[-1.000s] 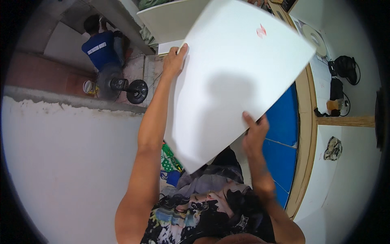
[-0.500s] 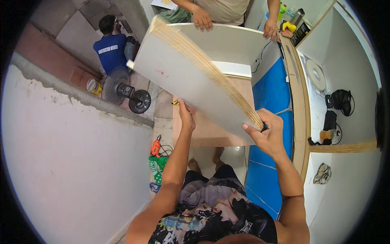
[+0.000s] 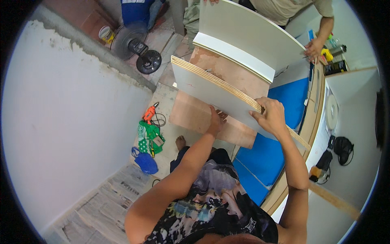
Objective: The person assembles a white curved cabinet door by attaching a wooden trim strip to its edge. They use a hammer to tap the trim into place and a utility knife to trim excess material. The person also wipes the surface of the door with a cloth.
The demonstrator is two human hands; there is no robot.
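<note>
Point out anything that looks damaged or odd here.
The white wall looks chipped or unfinished: its coating ends raggedly along the grey top edge. The brown board below the held white panel has blotchy patches toward its far end, perhaps worn or peeling.

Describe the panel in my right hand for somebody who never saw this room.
Start at the blue surface right of centre, then look left to the pinkish-brown board. Running diagonally over it is the white panel, gripped by your right hand. Its striped wooden edge sets it apart from the white-edged panel beyond.
</note>
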